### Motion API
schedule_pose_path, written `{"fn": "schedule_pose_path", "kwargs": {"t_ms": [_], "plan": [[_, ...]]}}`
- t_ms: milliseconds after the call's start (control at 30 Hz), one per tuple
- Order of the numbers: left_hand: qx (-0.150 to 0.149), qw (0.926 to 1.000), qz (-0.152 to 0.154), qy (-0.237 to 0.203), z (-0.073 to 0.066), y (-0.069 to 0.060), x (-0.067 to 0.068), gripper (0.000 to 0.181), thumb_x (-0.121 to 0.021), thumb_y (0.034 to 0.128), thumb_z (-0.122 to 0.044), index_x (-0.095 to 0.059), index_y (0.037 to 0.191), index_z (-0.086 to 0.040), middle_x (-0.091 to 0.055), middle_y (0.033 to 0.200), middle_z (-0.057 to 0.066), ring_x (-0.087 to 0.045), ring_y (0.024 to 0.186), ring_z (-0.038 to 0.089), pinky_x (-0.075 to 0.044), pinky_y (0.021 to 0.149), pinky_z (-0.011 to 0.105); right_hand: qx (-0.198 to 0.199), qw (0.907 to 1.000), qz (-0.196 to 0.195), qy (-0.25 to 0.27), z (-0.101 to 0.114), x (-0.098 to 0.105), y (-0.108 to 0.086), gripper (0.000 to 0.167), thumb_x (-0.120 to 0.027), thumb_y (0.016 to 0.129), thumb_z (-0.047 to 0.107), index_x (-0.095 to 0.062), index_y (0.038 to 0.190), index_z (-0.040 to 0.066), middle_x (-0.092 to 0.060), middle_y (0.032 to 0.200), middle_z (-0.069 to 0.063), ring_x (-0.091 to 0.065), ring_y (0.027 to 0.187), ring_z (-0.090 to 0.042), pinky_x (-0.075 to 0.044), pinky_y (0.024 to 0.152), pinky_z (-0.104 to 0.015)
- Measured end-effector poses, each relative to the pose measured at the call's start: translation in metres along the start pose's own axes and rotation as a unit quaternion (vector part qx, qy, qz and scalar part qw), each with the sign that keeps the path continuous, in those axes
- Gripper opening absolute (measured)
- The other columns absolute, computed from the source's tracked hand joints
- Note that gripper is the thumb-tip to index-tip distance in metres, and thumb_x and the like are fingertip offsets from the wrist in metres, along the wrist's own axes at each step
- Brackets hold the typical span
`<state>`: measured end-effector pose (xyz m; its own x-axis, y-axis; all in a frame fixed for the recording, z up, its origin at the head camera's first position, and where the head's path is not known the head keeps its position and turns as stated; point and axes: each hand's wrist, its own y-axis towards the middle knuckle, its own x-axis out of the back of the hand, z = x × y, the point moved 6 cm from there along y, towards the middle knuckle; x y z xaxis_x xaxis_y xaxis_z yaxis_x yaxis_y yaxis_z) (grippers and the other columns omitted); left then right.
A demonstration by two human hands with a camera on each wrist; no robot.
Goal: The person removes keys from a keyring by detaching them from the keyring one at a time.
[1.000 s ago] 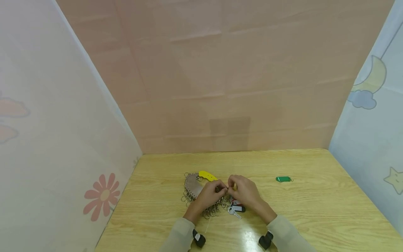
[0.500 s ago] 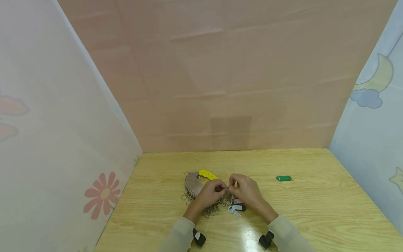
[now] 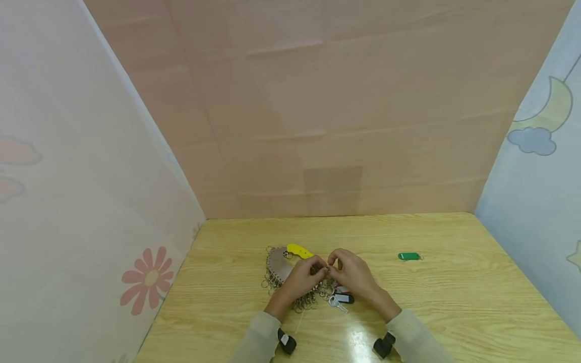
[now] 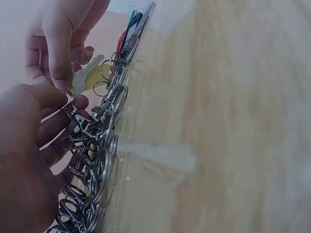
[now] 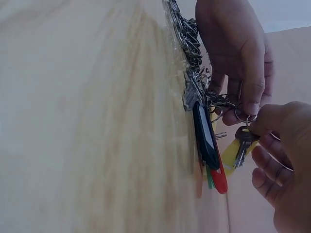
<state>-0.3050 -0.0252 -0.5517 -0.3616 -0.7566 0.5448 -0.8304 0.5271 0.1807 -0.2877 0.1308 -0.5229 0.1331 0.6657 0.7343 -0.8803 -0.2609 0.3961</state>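
Note:
My left hand (image 3: 303, 277) pinches a small metal ring (image 5: 241, 114) joined to a clasp (image 4: 80, 120), as the wrist views show. Facing it, my right hand (image 3: 354, 273) pinches at the same ring, with thumb and forefinger close to the left fingertips. A key (image 5: 244, 143) and a yellow tag (image 5: 232, 158) hang just below the right fingertips. Under the left hand lies a curved grey-brown holder (image 3: 277, 262) with many rings and clasps along its edge. Its yellow handle (image 3: 298, 251) points away to the right. The exact ring joint is partly covered by fingertips.
Beneath the right hand lie a black key tag (image 3: 344, 298), a silver key (image 3: 337, 303) and a red tag (image 5: 221, 179). A green key tag (image 3: 409, 256) lies apart on the wooden table (image 3: 454, 302). Fabric walls border the table at back and sides.
Both hands stay in nearly the same place, with only small shifts of the fingertips at the ring. The head view has shifted slightly. The tags on the table have not moved.

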Motion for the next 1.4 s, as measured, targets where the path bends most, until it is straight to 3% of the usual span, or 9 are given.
{"fn": "schedule_pose_path", "kwargs": {"t_ms": [267,400,567,933,1067,1200,1400], "plan": [[-0.001,1.0000,-0.005,0.004,0.001,-0.001,0.000,0.009,-0.061,0.1104,-0.020,-0.067,0.105,-0.016,-0.072,0.094,-0.002,-0.056,0.075,-0.001,-0.051,0.068,0.019,-0.029,0.9987,0.022,0.035,-0.002,-0.001,-0.003,0.022,-0.083,0.090,0.008,-0.071,0.104,0.020,-0.069,0.103,0.006,-0.059,0.084,-0.011,-0.048,0.067,-0.025],[-0.001,0.9999,-0.010,0.006,0.001,-0.001,-0.001,0.009,-0.060,0.1105,-0.020,-0.067,0.105,-0.017,-0.072,0.095,-0.002,-0.057,0.076,0.000,-0.051,0.070,0.020,-0.050,0.9968,0.046,0.042,-0.006,-0.004,-0.005,0.014,-0.081,0.093,0.015,-0.074,0.101,0.024,-0.071,0.101,0.007,-0.058,0.083,-0.006,-0.048,0.068,-0.025],[0.006,0.9999,-0.012,0.000,0.003,-0.001,0.000,0.010,-0.060,0.1110,-0.021,-0.068,0.108,-0.016,-0.074,0.098,0.001,-0.059,0.078,0.000,-0.052,0.072,0.021,-0.065,0.9954,0.041,0.057,-0.012,-0.004,-0.003,0.011,-0.076,0.096,0.014,-0.075,0.096,0.024,-0.069,0.095,0.008,-0.055,0.073,-0.003,-0.047,0.065,-0.025],[0.013,0.9998,-0.009,0.009,0.002,0.002,-0.002,0.011,-0.063,0.1092,-0.019,-0.073,0.107,-0.015,-0.076,0.099,0.001,-0.057,0.078,-0.001,-0.052,0.072,0.020,-0.028,0.9955,0.054,0.072,-0.010,-0.002,0.000,0.012,-0.079,0.094,0.010,-0.074,0.098,0.021,-0.069,0.093,0.008,-0.056,0.073,-0.002,-0.048,0.060,-0.023],[0.013,0.9998,-0.011,0.011,0.002,0.003,-0.001,0.011,-0.063,0.1089,-0.020,-0.073,0.107,-0.016,-0.075,0.098,-0.002,-0.056,0.078,-0.001,-0.051,0.072,0.020,-0.040,0.9947,0.065,0.069,-0.010,-0.003,0.002,0.006,-0.077,0.096,0.013,-0.072,0.095,0.017,-0.067,0.089,0.008,-0.056,0.071,-0.003,-0.048,0.060,-0.023],[0.013,0.9998,-0.011,0.011,0.002,0.002,-0.001,0.012,-0.063,0.1094,-0.021,-0.073,0.107,-0.015,-0.074,0.098,-0.003,-0.056,0.078,-0.002,-0.052,0.072,0.020,-0.062,0.9913,0.092,0.071,-0.012,-0.007,0.000,0.012,-0.076,0.096,0.010,-0.070,0.099,0.019,-0.065,0.087,0.009,-0.054,0.069,-0.002,-0.048,0.060,-0.023],[0.010,0.9998,-0.011,0.012,0.003,0.001,-0.002,0.012,-0.063,0.1093,-0.021,-0.073,0.107,-0.015,-0.074,0.097,-0.002,-0.056,0.079,-0.001,-0.052,0.073,0.019,-0.039,0.9946,0.080,0.053,-0.010,-0.007,0.001,0.011,-0.076,0.095,0.008,-0.072,0.099,0.018,-0.066,0.086,0.010,-0.053,0.068,0.001,-0.048,0.061,-0.022]]}}
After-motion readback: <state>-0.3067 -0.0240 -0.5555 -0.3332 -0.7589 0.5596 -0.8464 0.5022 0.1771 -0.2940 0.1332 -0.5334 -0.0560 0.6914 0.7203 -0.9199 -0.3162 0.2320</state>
